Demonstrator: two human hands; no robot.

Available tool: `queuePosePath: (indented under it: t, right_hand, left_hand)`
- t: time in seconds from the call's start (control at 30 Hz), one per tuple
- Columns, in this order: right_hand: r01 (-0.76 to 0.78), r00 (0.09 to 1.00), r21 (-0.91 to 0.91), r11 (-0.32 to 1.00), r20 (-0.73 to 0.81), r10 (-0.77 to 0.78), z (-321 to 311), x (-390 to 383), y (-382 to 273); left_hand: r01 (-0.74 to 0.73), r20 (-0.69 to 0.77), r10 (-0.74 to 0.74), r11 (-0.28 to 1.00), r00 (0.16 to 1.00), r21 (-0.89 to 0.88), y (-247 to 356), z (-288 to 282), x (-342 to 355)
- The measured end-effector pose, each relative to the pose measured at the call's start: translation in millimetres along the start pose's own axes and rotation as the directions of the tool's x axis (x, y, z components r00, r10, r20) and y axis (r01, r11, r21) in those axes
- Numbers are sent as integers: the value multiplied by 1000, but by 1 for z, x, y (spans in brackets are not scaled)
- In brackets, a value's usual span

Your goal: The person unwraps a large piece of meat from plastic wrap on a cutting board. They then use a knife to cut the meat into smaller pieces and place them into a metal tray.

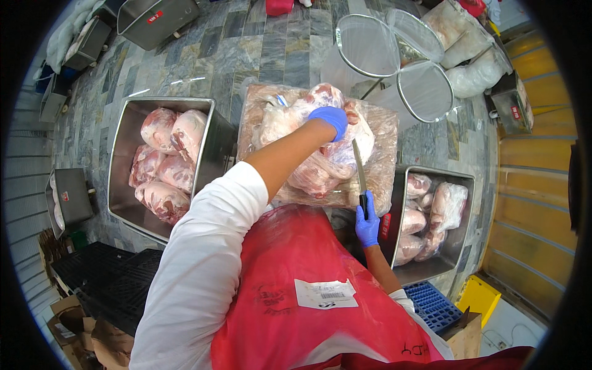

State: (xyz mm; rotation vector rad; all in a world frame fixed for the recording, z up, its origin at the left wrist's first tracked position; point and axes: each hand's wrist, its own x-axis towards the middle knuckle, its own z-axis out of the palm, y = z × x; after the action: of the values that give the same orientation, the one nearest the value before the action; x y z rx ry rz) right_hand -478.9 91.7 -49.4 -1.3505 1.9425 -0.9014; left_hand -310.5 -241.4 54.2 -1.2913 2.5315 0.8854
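Our left hand [330,120] lies atop the meat [316,169] on the table [383,128] (whether its fingers pinch, we cannot tell); our right hand [367,225] wraps the knife [359,169]'s handle [364,206]. Cutting seems unfinished; other pieces [165,200] lie in the left bin [216,148] and right bin [467,216].

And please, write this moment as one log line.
left hand: on meat; right hand: holding knife; meat: on plastic-covered surface; metal bins: both sides

meat-cutting room: raw meat [316,174], long knife [360,171], steel bins [215,148], tiled floor [265,61], bag-lined hoops [369,46].
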Motion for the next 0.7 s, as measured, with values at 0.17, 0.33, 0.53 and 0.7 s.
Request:
queuePosePath:
  t: [0.17,0.33,0.53,0.7]
  right_hand:
    - [-3,1000,15,1000,-2,3,1,-2,4]
    - [-43,999,47,998,29,42,0,-3,0]
    - [-22,999,45,999,31,21,-2,-1,0]
    - [6,1000,-18,1000,11,-6,-5,1,0]
  left_hand:
    - [-25,-13,24,997,1000,-68,-10,17,-8]
    - [-200,-298,128,954,946,-224,-36,33,-15]
    - [-330,-415,134,831,900,-448,-48,45,-13]
    - [-301,-245,192,766,950,-568,-59,29,-15]
